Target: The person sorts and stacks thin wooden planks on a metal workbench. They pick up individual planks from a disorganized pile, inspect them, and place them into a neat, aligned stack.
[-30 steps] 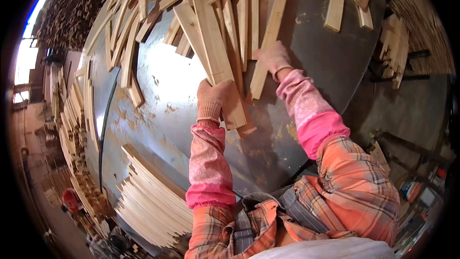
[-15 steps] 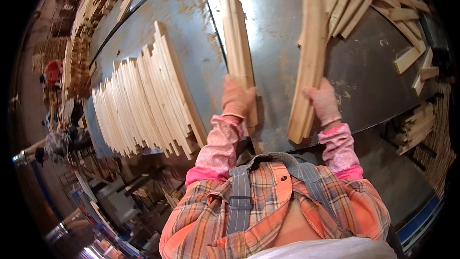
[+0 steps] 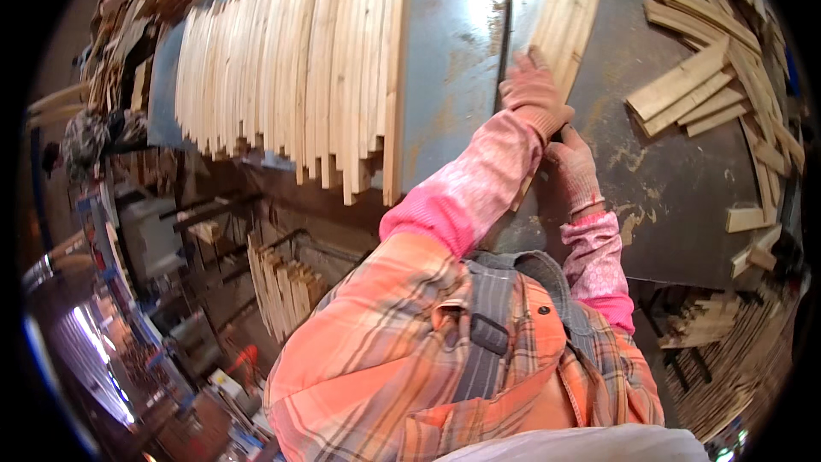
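While left hand (image 3: 532, 96) lies over pale wooden strips (image 3: 571, 26), fingers close together, right hand (image 3: 575, 168) sits just beside; whether either pinches, cannot tell. Strips on grey, brown-smeared tabletop (image 3: 446, 103), right of dark seam (image 3: 509, 13); timber stack (image 3: 705, 322) off near edge.

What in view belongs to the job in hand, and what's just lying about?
Job in hand:
left hand, over the wooden strips
right hand, close beside it
metal table
probably the row of strips at left and loose boards at right

Apparently just lying about:
wood stack off the table, lower left
wood pile off the table, lower right
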A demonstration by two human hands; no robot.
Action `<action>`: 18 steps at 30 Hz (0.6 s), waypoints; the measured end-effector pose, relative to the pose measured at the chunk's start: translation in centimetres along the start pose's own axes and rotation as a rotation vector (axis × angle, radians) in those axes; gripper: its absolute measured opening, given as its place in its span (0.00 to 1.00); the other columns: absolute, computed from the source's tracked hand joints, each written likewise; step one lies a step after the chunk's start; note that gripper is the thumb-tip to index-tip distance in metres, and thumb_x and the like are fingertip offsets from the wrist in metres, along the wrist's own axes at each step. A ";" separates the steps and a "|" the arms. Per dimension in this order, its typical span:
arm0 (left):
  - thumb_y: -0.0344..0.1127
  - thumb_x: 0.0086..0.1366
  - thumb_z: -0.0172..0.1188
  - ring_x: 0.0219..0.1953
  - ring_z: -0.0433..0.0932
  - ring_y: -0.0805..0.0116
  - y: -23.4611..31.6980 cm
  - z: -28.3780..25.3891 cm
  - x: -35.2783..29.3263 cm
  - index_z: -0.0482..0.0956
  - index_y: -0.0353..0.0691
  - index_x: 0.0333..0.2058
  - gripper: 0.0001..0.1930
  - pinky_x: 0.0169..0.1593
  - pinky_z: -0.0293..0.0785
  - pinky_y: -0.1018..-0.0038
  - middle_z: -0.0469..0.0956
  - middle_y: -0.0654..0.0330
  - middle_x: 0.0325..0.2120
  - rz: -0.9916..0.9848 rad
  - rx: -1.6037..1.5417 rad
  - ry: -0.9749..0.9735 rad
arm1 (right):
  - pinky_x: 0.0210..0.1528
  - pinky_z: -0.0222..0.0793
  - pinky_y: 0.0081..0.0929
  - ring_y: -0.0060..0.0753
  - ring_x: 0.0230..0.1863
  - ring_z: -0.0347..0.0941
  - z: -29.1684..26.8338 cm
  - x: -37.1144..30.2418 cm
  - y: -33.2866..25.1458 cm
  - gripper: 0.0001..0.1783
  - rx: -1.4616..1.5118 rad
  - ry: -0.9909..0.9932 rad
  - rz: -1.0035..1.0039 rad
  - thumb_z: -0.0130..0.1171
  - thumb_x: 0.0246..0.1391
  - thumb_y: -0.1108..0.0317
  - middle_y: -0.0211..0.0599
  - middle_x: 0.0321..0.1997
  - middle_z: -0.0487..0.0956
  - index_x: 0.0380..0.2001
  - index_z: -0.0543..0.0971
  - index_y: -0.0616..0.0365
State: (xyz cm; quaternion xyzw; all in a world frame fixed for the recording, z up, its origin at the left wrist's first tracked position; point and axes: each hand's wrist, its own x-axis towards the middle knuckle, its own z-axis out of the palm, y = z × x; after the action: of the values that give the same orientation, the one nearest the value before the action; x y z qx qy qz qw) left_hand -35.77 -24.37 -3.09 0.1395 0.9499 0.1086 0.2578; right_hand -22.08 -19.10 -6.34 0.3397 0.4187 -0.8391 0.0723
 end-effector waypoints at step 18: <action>0.56 0.64 0.65 0.35 0.89 0.56 -17.3 -1.5 2.3 0.81 0.34 0.50 0.29 0.33 0.90 0.64 0.86 0.48 0.40 0.546 -2.269 -0.669 | 0.21 0.61 0.19 0.19 0.23 0.69 -3.7 -1.3 1.5 0.20 0.062 0.314 -0.022 0.58 0.61 0.74 0.30 0.34 0.79 0.56 0.76 0.63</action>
State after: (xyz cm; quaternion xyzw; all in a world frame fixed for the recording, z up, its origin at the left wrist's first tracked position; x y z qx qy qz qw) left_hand -42.08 -40.06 -7.65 0.0511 0.1408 0.8881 0.4345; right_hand -18.59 -17.52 -8.02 0.4640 0.4026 -0.7889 -0.0136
